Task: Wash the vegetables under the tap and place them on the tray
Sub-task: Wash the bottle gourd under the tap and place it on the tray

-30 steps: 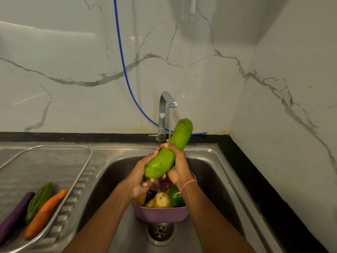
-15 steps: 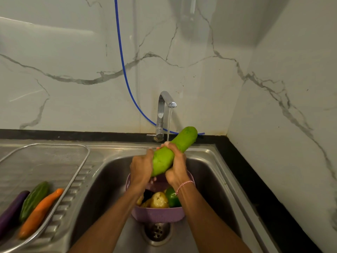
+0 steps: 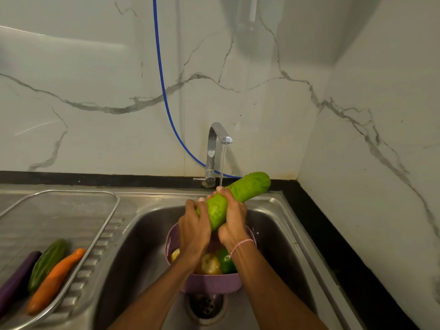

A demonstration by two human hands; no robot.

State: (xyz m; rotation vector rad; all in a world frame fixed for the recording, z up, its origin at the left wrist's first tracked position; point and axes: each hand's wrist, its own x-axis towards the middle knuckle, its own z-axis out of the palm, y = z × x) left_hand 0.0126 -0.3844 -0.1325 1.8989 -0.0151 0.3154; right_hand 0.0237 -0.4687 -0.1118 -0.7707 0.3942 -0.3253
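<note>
Both hands wrapped round the long green gourd (image 3: 250, 186): left hand (image 3: 194, 227) curled on its lower end, right hand (image 3: 234, 217) gripping mid-length, the far end slanting up beyond my right hand. The stream from the tap (image 3: 214, 139) lands just above my right knuckles. Judged: stiff, fairly heavy, wet skin slippery; hold mid-body, two-handed. Tray (image 3: 59, 215) lies well left of my left hand.

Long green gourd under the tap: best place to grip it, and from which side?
The gourd is thick, round, wet, tilted up-right; probably best wrapped across its long axis at the lower half, from both flanks, as the left hand and right hand do.
</note>
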